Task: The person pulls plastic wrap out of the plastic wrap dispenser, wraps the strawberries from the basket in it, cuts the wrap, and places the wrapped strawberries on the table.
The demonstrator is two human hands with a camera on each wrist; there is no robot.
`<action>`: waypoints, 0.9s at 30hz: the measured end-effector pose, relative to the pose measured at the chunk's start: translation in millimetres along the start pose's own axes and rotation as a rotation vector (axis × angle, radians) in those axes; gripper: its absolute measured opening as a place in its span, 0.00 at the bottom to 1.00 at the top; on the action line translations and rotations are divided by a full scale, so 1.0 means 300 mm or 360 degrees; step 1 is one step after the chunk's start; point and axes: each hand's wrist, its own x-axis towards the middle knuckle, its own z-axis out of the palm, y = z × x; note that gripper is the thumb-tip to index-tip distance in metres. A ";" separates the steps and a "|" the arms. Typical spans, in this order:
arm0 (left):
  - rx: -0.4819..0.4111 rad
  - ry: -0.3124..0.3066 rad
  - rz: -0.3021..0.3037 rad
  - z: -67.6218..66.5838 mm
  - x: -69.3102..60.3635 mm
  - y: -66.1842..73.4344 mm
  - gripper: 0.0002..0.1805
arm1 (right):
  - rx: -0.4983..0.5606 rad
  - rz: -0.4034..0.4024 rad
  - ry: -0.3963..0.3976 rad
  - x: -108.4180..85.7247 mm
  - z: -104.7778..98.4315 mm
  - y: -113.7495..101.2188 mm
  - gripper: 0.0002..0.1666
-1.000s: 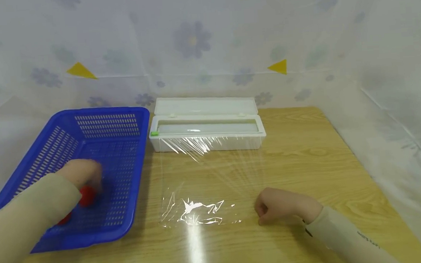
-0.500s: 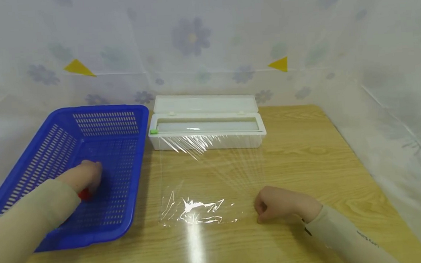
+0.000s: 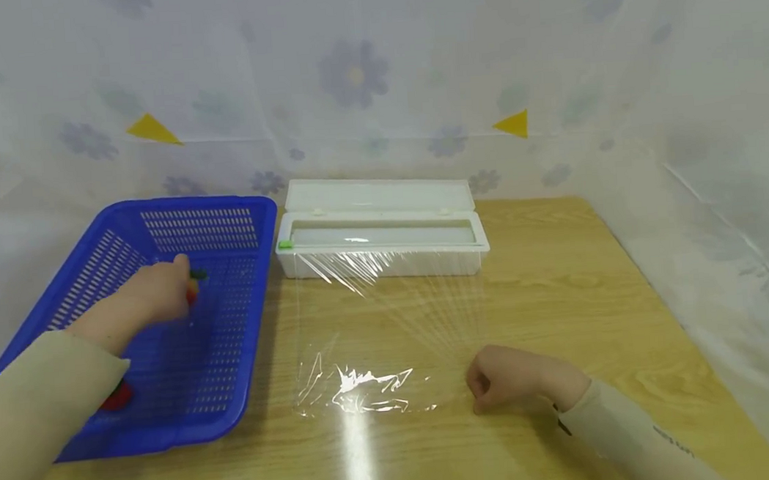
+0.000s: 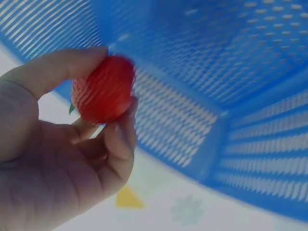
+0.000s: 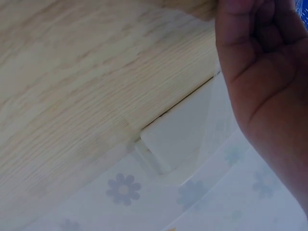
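My left hand [image 3: 159, 290] is over the blue basket [image 3: 250, 336], its thumb and fingers pinching a red, strawberry-like fruit [image 4: 105, 89] with a bit of green leaf. A second red fruit [image 3: 118, 396] lies near the basket's front left. Clear film [image 3: 377, 328] runs from the white box [image 3: 386, 264] over the wooden table, wrinkled and shiny at its front end. At the film's right edge, my right hand [image 3: 518, 375] rests with curled fingers where the creases converge; its grip on the film is partly hidden. The right wrist view shows the palm [image 5: 269, 91].
The box's lid [image 3: 378, 195] stands raised at the back, and a small green piece [image 3: 285, 244] sits at the box's left end. Flowered white sheeting [image 3: 357, 117] with yellow triangles closes off the back and sides. The wooden table [image 3: 586, 286] extends to the right.
My left hand has risen and moved toward the basket's back, bringing up a fruit; the other fruit at the front left shows again. My right hand and the film have stayed in place.
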 end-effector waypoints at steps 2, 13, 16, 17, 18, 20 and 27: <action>0.0011 0.0149 0.0020 -0.042 -0.021 0.021 0.32 | 0.0013 0.0000 0.0000 0.000 0.003 -0.001 0.16; -0.0274 0.1010 0.0399 -0.102 -0.253 0.394 0.24 | -0.0006 -0.0005 0.0021 0.002 0.018 0.006 0.16; -0.0362 0.1034 0.0567 -0.036 -0.260 0.514 0.18 | -0.0006 -0.0019 0.0024 0.002 0.014 0.007 0.15; -0.0380 0.1027 0.0633 -0.007 -0.252 0.548 0.17 | -0.0003 -0.0022 0.0022 0.002 0.013 0.006 0.15; -0.0393 0.1007 0.0687 0.023 -0.240 0.580 0.17 | -0.0002 -0.0030 0.0022 0.003 0.011 0.006 0.15; -0.0403 0.0926 0.0759 0.083 -0.212 0.639 0.17 | 0.0015 -0.0029 0.0016 0.004 0.008 0.004 0.14; -0.0107 0.0803 0.0760 0.226 -0.129 0.786 0.18 | -0.0021 -0.0005 0.0012 0.011 0.001 0.000 0.14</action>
